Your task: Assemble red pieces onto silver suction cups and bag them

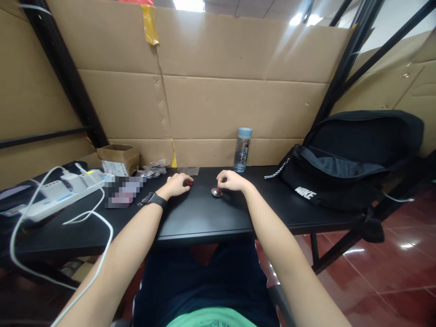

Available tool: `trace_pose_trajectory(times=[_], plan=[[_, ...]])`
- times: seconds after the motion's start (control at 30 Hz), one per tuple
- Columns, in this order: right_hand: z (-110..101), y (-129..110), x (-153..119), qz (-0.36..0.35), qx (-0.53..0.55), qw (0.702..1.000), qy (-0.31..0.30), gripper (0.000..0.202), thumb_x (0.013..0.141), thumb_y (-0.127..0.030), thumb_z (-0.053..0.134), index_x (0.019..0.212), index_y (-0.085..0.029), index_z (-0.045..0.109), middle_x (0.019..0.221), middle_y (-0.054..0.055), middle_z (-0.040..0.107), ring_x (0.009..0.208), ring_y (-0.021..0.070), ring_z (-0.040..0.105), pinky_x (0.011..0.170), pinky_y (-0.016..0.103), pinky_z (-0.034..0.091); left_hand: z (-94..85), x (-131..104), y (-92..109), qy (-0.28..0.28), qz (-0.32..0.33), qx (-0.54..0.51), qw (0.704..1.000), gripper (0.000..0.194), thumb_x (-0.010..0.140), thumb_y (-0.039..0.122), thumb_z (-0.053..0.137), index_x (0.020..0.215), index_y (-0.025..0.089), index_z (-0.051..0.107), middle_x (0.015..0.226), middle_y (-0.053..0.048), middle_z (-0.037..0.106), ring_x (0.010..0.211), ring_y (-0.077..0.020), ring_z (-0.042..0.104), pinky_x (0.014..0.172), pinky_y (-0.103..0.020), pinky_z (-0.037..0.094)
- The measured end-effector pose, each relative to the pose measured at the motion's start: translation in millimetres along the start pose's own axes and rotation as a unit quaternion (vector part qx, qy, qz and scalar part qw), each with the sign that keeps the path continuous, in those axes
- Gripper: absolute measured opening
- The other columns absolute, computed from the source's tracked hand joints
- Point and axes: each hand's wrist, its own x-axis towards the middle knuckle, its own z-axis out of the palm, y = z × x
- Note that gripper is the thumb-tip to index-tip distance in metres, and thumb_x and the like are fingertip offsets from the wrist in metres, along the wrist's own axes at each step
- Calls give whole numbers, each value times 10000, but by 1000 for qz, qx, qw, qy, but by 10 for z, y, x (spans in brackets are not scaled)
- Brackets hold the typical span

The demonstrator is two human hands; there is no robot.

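Observation:
My right hand [231, 180] is closed in a pinch on the red stem of a small round metal piece [216, 192], shaped like a spinning top. Its shiny disc sits at the black tabletop, slightly tilted. To the left, my left hand [177, 184] rests low on the table with its fingers curled. A small red thing [188, 183] shows between thumb and forefinger there; its kind cannot be made out. A dark watch is on the left wrist.
A water bottle [242, 150] stands against the cardboard wall. On the right lies an open black backpack [327, 177]. Leftward are a small cardboard box [119, 159], plastic packets [153, 169], a blurred item [124, 191] and a power strip [64, 195] with white cables hanging over the edge.

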Motion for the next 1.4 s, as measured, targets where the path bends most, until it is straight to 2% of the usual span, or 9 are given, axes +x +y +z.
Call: trace_pose_trajectory(times=[0.17, 0.23, 0.33, 0.43, 0.53, 0.63, 0.87, 1.2, 1.4], plan=[[-31, 30, -16, 4, 31, 998, -57, 83, 795, -224, 718, 789, -187, 792, 938, 29, 771, 890, 186, 698, 810, 247, 504, 77, 36, -34, 34, -10, 24, 999, 187, 879, 306, 619, 1002, 299, 760, 1102, -50, 755, 1075, -286, 649, 912, -401, 451], [-74, 86, -36, 44, 22, 998, -27, 117, 816, -239, 718, 889, -182, 790, 931, 38, 776, 866, 185, 701, 803, 256, 513, 97, 49, -35, 48, -22, 24, 998, 145, 880, 288, 619, 908, 281, 761, 1012, -56, 760, 1004, -271, 657, 890, -383, 441], [-146, 210, -92, 124, -32, 991, 45, 332, 748, -194, 792, 1079, -183, 764, 1104, 83, 761, 974, 215, 696, 872, 289, 520, 125, 58, -39, 54, -29, 23, 998, 148, 880, 268, 614, 805, 252, 740, 976, -71, 753, 975, -272, 645, 880, -386, 424], [-171, 330, -141, 166, -42, 984, 49, 496, 676, -184, 852, 1159, -163, 742, 1199, 132, 732, 1055, 254, 694, 932, 325, 520, 151, 60, -31, 62, -31, 16, 997, 153, 891, 259, 600, 788, 238, 710, 980, -76, 748, 1008, -281, 630, 894, -396, 407], [-142, 396, -142, 176, -32, 983, 35, 509, 661, -180, 861, 1156, -163, 744, 1162, 112, 750, 1014, 230, 712, 927, 299, 524, 141, 60, 17, 82, -34, 5, 996, 165, 943, 278, 541, 894, 244, 695, 993, -72, 752, 1053, -279, 627, 918, -405, 395], [-115, 411, -108, 184, -26, 982, 30, 523, 654, -209, 871, 1158, -164, 739, 1066, 72, 770, 909, 187, 720, 838, 248, 533, 83, 52, 114, 108, -25, -32, 993, 186, 973, 325, 519, 982, 251, 689, 1021, -53, 765, 1034, -248, 656, 906, -374, 403], [-182, 340, -116, 213, -41, 976, 14, 533, 618, -217, 867, 1132, -163, 737, 930, 33, 751, 711, 133, 670, 633, 207, 489, 6, 29, 250, 145, 31, -134, 980, 118, 878, 351, 679, 909, 272, 761, 979, 3, 793, 972, -215, 712, 905, -329, 445], [-193, 236, -125, 214, -79, 974, -3, 431, 590, -199, 834, 1011, -170, 747, 843, 24, 737, 677, 147, 652, 624, 228, 477, 30, 35, 226, 144, 52, -159, 975, 120, 842, 351, 732, 929, 279, 772, 960, 22, 799, 962, -197, 732, 901, -311, 477], [-164, 253, -98, 175, -91, 980, -4, 559, 539, -133, 833, 1091, -162, 752, 977, 58, 755, 809, 193, 694, 730, 246, 519, 14, 22, 267, 135, 47, -144, 979, 135, 866, 375, 702, 906, 288, 797, 999, 7, 801, 993, -216, 724, 936, -329, 470]])
